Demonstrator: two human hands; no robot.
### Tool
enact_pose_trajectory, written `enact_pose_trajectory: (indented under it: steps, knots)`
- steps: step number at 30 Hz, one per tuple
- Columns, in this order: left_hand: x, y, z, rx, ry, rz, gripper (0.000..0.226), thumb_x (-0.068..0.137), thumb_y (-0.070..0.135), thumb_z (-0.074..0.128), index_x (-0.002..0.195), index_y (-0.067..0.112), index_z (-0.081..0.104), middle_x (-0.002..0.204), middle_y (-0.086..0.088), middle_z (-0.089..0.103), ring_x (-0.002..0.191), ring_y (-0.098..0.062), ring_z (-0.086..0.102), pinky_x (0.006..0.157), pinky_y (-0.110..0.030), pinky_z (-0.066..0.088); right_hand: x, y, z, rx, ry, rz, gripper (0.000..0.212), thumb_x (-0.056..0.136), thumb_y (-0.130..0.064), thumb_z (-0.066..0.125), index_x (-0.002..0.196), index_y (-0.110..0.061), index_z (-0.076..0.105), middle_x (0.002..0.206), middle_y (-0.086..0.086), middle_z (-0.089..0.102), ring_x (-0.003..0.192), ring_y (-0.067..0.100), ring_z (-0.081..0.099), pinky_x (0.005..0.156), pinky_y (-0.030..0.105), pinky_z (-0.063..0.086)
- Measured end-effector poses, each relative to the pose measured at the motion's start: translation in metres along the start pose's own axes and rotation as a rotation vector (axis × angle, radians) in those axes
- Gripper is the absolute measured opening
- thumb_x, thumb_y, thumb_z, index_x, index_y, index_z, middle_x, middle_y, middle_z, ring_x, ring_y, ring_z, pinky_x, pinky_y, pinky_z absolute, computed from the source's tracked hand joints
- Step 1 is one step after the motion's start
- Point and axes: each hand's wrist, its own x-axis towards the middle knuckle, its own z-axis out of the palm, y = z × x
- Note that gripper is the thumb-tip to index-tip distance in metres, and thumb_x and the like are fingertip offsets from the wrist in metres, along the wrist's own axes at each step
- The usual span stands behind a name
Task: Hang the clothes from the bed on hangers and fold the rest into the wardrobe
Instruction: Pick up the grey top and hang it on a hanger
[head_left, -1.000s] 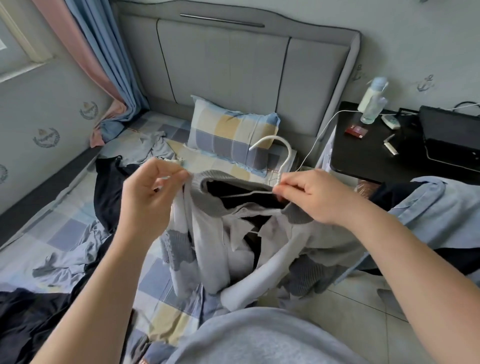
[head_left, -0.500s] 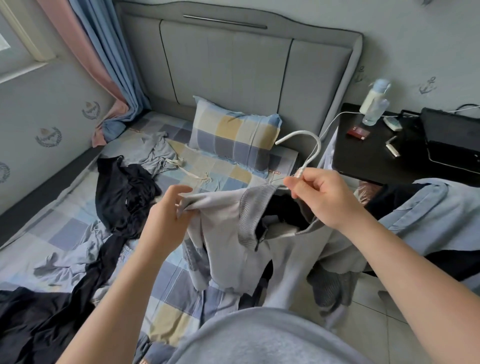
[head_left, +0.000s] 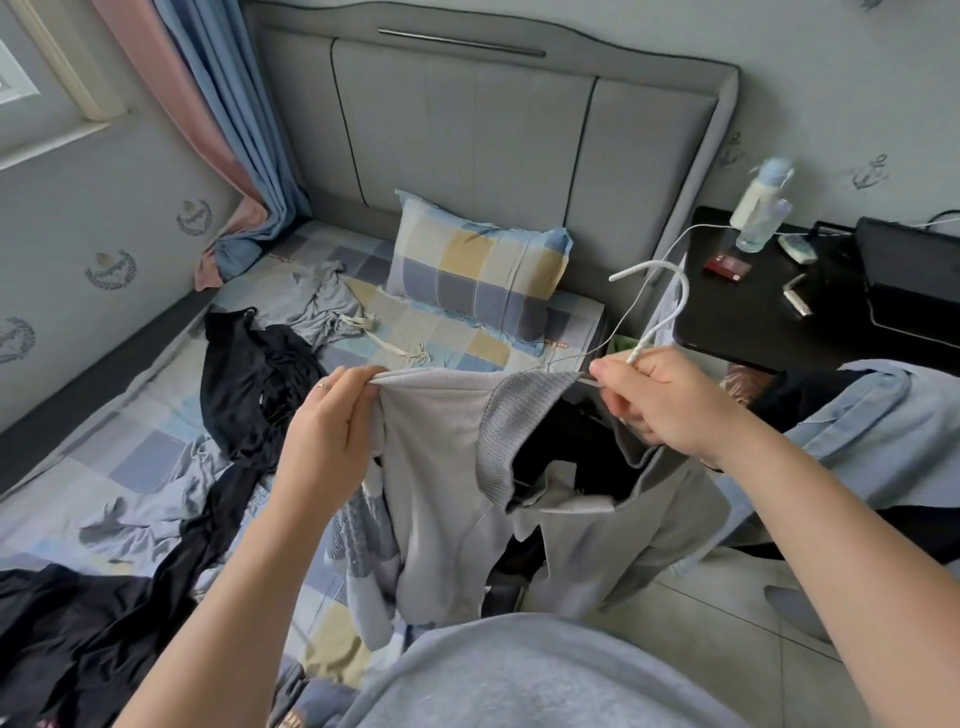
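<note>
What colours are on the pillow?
The pillow is checked blue, yellow and grey, seen in the head view.

Soft, even daylight fills the room, coming in from the window (head_left: 26, 88) at the far left; nothing throws a hard shadow, only faint grey ones under the crumpled black clothes (head_left: 249, 374) on the bed (head_left: 130, 431); the black nightstand (head_left: 737, 312) carries a pale sheen along its near edge; the water bottle (head_left: 761, 208) on it is smeared with blur; the wide lens bows the headboard (head_left: 493, 130) and the walls toward the corners.
</note>
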Motion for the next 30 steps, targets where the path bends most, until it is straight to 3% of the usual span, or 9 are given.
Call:
enact_pose_trajectory:
  steps: [5,12,14,16,18,21,24,27,30]
  knots:
    - [-0.012,0.010,0.005,-0.032,0.153,-0.055,0.032,0.102,0.014,0.040,0.117,0.004,0.067,0.107,-0.004,0.070,0.097,-0.018,0.063,0.082,-0.022,0.045,0.003,-0.003,0.001,-0.092,0.036,-0.026,0.054,0.106,-0.034,0.046,0.054,-0.019,0.053,0.039,-0.010,0.033,0.034,0.004,0.029,0.038,0.012,0.026]
    - [-0.021,0.019,0.006,0.021,0.320,-0.077,0.035,0.101,0.018,0.038,0.112,0.006,0.069,0.099,-0.005,0.072,0.086,-0.016,0.060,0.066,-0.033,0.048,0.004,-0.009,0.002,-0.166,-0.020,-0.007,0.053,0.105,-0.032,0.047,0.056,-0.010,0.048,0.039,-0.012,0.033,0.033,0.004,0.032,0.038,0.009,0.028]
    - [-0.021,0.019,0.006,0.084,0.357,-0.069,0.028,0.101,0.014,0.040,0.106,0.009,0.067,0.093,-0.004,0.067,0.081,-0.021,0.057,0.061,-0.033,0.043,0.003,-0.009,0.006,-0.197,-0.043,-0.013,0.053,0.105,-0.031,0.047,0.056,-0.010,0.046,0.040,-0.012,0.033,0.034,0.004,0.032,0.040,0.009,0.029]
    - [-0.016,0.015,0.005,0.084,0.350,-0.095,0.024,0.101,0.015,0.039,0.103,0.010,0.063,0.093,-0.003,0.061,0.084,-0.022,0.052,0.065,-0.032,0.036,0.000,-0.008,0.010,-0.189,-0.095,-0.032,0.053,0.106,-0.028,0.046,0.056,-0.008,0.043,0.044,-0.010,0.032,0.037,0.004,0.030,0.041,0.009,0.028]
    - [-0.008,0.008,0.004,-0.002,0.282,-0.228,0.024,0.102,0.018,0.038,0.098,0.011,0.061,0.091,0.002,0.061,0.086,-0.021,0.052,0.068,-0.031,0.034,-0.002,-0.008,0.010,-0.116,-0.126,-0.032,0.051,0.105,-0.027,0.046,0.059,-0.006,0.042,0.047,-0.006,0.030,0.039,0.007,0.027,0.041,0.013,0.026]
    - [0.005,-0.005,0.001,-0.035,0.018,-0.389,0.022,0.105,0.017,0.043,0.091,0.015,0.061,0.087,0.001,0.063,0.088,-0.023,0.057,0.068,-0.031,0.040,-0.006,-0.009,0.007,-0.106,-0.131,-0.060,0.049,0.106,-0.025,0.045,0.063,-0.002,0.042,0.047,-0.010,0.028,0.038,0.004,0.026,0.041,0.010,0.025]
    - [0.008,0.000,-0.009,-0.086,-0.174,-0.292,0.026,0.106,0.020,0.044,0.095,0.022,0.068,0.091,0.008,0.068,0.088,-0.009,0.060,0.073,-0.016,0.044,-0.008,-0.010,0.014,-0.151,-0.057,-0.102,0.050,0.106,-0.025,0.046,0.062,-0.002,0.046,0.044,-0.010,0.034,0.037,0.004,0.034,0.042,0.010,0.031]
    - [0.007,0.023,-0.006,-0.095,-0.431,-0.147,0.028,0.105,0.031,0.045,0.097,0.020,0.069,0.088,0.005,0.068,0.082,-0.012,0.062,0.076,-0.032,0.051,-0.005,-0.013,0.026,-0.250,0.030,-0.139,0.050,0.104,-0.029,0.050,0.057,-0.011,0.052,0.048,-0.008,0.042,0.042,0.004,0.040,0.051,0.012,0.034]
    - [0.005,0.037,0.003,-0.136,-0.474,-0.101,0.023,0.102,0.026,0.054,0.097,0.012,0.071,0.089,0.000,0.065,0.079,-0.011,0.059,0.076,-0.032,0.046,-0.003,-0.014,0.031,-0.303,0.052,-0.145,0.049,0.102,-0.032,0.053,0.057,-0.011,0.054,0.050,-0.005,0.042,0.042,0.004,0.040,0.051,0.013,0.035]
